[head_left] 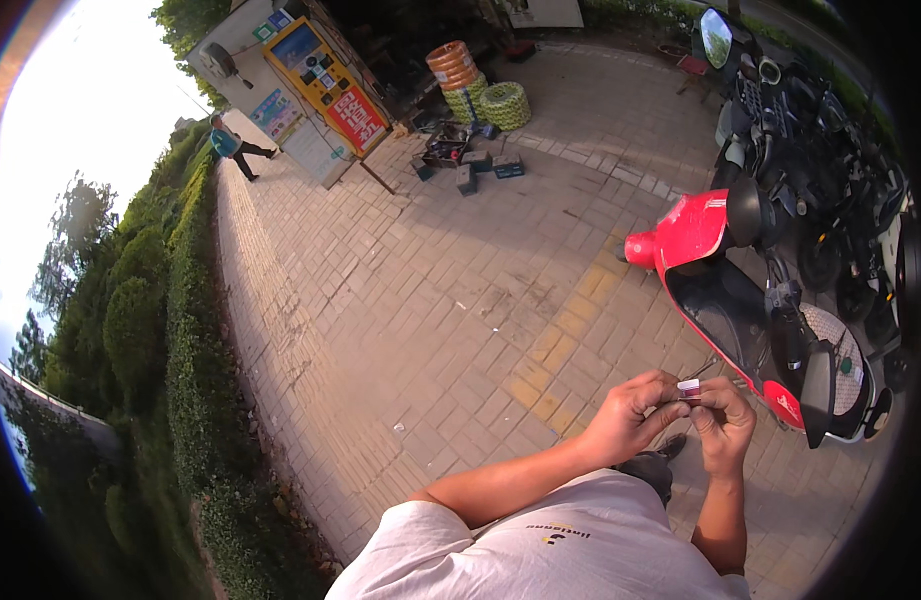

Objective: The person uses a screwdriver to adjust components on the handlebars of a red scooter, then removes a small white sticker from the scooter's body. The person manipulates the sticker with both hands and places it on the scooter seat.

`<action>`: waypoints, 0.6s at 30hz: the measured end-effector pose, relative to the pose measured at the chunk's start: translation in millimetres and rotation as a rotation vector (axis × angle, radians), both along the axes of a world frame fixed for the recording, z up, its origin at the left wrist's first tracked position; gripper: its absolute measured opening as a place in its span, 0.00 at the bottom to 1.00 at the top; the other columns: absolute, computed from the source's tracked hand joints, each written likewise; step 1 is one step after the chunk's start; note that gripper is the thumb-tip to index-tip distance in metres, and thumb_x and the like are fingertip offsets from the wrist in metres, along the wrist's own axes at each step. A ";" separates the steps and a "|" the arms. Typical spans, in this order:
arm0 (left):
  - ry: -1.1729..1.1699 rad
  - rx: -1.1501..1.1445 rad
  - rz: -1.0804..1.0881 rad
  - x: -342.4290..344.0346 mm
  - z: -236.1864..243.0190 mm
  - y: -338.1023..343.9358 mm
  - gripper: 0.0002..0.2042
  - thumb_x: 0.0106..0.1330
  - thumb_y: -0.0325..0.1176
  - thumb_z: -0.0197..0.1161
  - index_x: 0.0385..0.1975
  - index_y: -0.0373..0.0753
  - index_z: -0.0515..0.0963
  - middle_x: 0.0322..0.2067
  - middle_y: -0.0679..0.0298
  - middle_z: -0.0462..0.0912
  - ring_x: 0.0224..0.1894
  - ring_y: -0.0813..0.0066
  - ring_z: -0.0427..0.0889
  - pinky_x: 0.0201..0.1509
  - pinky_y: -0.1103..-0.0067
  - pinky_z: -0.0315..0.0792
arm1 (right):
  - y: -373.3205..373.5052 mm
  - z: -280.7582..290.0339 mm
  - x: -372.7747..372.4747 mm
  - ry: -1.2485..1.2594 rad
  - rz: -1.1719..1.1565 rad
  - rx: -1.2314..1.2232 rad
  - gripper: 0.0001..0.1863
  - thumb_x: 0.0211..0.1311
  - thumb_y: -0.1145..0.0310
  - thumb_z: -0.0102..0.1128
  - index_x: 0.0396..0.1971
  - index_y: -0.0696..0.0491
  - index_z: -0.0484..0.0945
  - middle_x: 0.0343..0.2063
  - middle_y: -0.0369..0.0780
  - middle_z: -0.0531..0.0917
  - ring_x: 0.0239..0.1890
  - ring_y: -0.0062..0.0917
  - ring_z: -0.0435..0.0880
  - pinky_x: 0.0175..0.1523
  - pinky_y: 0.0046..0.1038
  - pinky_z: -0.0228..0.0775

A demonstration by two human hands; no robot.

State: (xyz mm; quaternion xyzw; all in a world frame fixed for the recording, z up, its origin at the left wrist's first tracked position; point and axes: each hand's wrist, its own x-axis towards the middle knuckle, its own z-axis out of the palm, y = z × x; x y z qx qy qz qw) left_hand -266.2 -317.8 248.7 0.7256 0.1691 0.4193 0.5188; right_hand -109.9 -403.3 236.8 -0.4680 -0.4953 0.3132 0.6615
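Note:
My left hand [632, 412] and my right hand [724, 424] meet in front of my body at the lower right. Between their fingertips is a small flat piece, white and dark red [689, 389], too small to name its kind. Fingers and thumbs of both hands are closed in a pinch at its two sides. A thin dark stick-like thing shows just above the piece, and I cannot tell whether it is held. Beside my right hand stands a red scooter [692, 228], apart from the fingers.
Motorbikes [830, 190] crowd the right side. Wrapped tyres [505, 106] stand at the back, near dark box-shaped blocks [507, 166] on the paving [400, 300]. A yellow machine [325, 85] is on a panel at the back left. A hedge [195, 330] lines the left, where a person [230, 145] walks.

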 end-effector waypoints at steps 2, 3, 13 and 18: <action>0.017 0.030 0.042 -1.6 0.9 -2.0 0.07 0.60 0.23 0.66 0.36 0.33 0.77 0.34 0.58 0.79 0.35 0.65 0.81 0.38 0.75 0.75 | 5.0 2.2 -5.0 0.026 0.010 0.015 0.05 0.60 0.75 0.65 0.33 0.59 0.78 0.36 0.40 0.79 0.37 0.21 0.79 0.41 0.21 0.72; 0.025 0.032 0.055 -2.2 2.5 -2.0 0.07 0.60 0.23 0.66 0.36 0.33 0.77 0.34 0.58 0.79 0.35 0.64 0.81 0.38 0.75 0.75 | 7.0 3.5 -7.9 0.041 0.007 0.022 0.05 0.60 0.75 0.64 0.32 0.59 0.77 0.36 0.40 0.79 0.37 0.20 0.79 0.41 0.20 0.72; -0.073 -0.209 0.023 -2.5 -5.8 -0.3 0.09 0.64 0.19 0.62 0.43 0.33 0.78 0.36 0.61 0.80 0.40 0.75 0.82 0.43 0.79 0.77 | 13.5 -0.6 -8.8 0.114 -0.002 -0.047 0.04 0.60 0.78 0.63 0.33 0.61 0.77 0.37 0.41 0.79 0.36 0.20 0.78 0.40 0.20 0.72; 0.063 -0.537 -0.096 -8.0 2.5 8.4 0.14 0.65 0.23 0.63 0.50 0.31 0.76 0.39 0.63 0.82 0.41 0.79 0.81 0.49 0.80 0.76 | 13.9 13.1 -4.8 0.031 0.014 -0.083 0.03 0.58 0.78 0.64 0.30 0.61 0.80 0.33 0.39 0.81 0.31 0.16 0.77 0.33 0.17 0.68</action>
